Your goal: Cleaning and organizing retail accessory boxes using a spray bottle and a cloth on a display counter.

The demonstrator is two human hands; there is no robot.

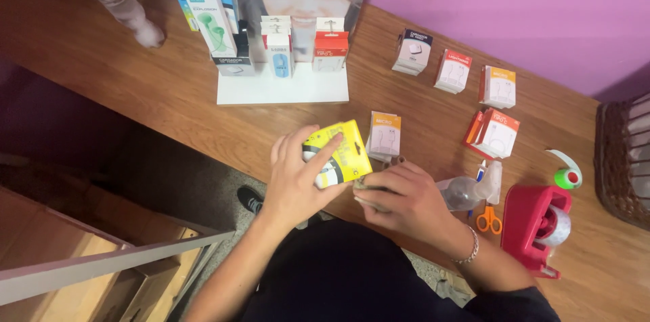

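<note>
Here the left hand (294, 180) grips one yellow box (337, 153) near the table's (169, 92) front edge, its long axis tilted up toward the right. Beside it, the right hand (399, 200) curls round something small and hidden. Four small white boxes (497, 134) lie along the far edge.

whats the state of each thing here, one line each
yellow box: held in left hand, tilted off the table
right hand: closed on a small item, too hidden to identify
plastic bottle: lying down, orange cap on
tape dispenser: upright, roll loaded
scissors: lying flat
</note>
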